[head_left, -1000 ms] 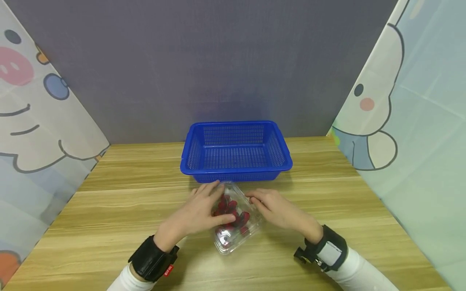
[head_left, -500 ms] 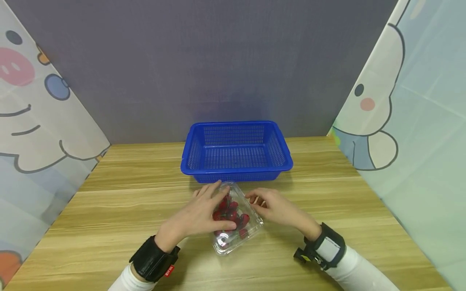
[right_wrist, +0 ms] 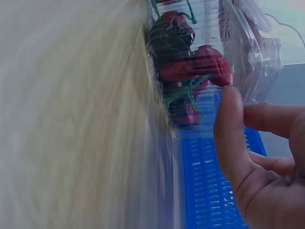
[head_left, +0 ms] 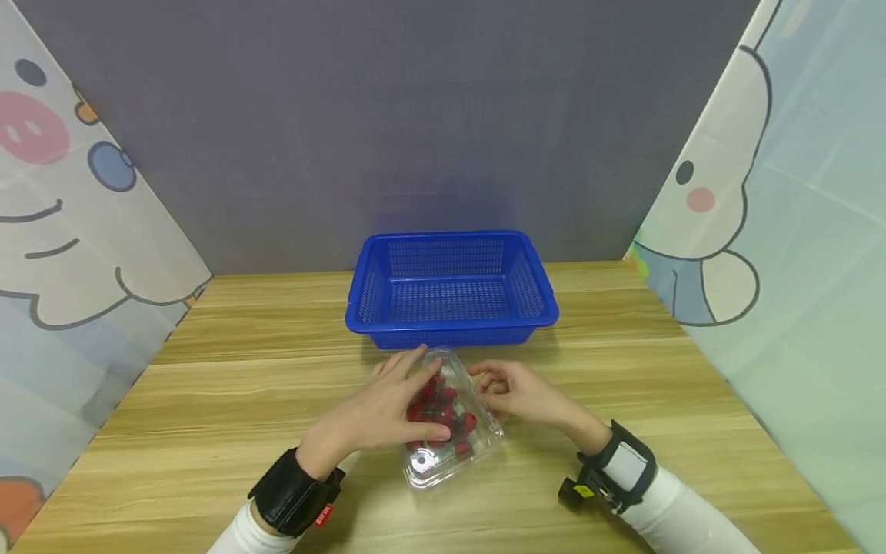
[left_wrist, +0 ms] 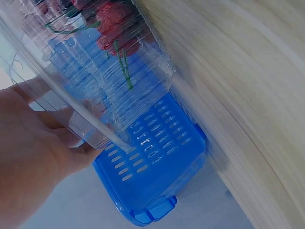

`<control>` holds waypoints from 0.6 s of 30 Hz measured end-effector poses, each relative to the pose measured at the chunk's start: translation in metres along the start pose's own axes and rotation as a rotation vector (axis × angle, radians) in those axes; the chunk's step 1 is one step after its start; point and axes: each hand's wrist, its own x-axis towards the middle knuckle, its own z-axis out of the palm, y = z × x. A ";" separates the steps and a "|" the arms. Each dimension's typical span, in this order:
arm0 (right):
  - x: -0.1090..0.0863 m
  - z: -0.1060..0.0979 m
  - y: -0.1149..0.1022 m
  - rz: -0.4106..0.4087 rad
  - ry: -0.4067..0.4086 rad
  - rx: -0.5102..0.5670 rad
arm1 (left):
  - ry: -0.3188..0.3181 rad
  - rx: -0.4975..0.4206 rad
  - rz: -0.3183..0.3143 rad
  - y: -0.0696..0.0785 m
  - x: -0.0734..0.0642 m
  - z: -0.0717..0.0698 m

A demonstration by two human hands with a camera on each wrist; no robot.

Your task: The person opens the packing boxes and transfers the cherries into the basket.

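Observation:
A clear plastic clamshell box [head_left: 453, 454] of red fruit [head_left: 443, 415] lies askew on the wooden table. Thin green stems [left_wrist: 125, 71] on the fruit show through its wall in the left wrist view. My left hand [head_left: 374, 412] spreads over the box's left side, its fingers extended along the far part and its thumb lying across the lid. On the other side my right hand [head_left: 515, 392] has its fingers curled at the box's right edge. In the right wrist view the thumb [right_wrist: 228, 124] and forefinger meet at the box's rim.
Just behind the box stands a blue slotted plastic basket [head_left: 450, 327] with nothing in it. A dark grey panel [head_left: 443, 115] rises behind the table [head_left: 263, 369], and cartoon-printed sheets [head_left: 796, 269] flank both sides.
The right hand's fingers have curled in further at the box's right edge, and the thumb has drawn in. The left thumb has slid slightly toward the near end of the lid.

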 end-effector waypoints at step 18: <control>-0.001 0.010 -0.002 0.062 -0.019 0.147 | 0.003 0.016 0.011 0.021 0.006 0.003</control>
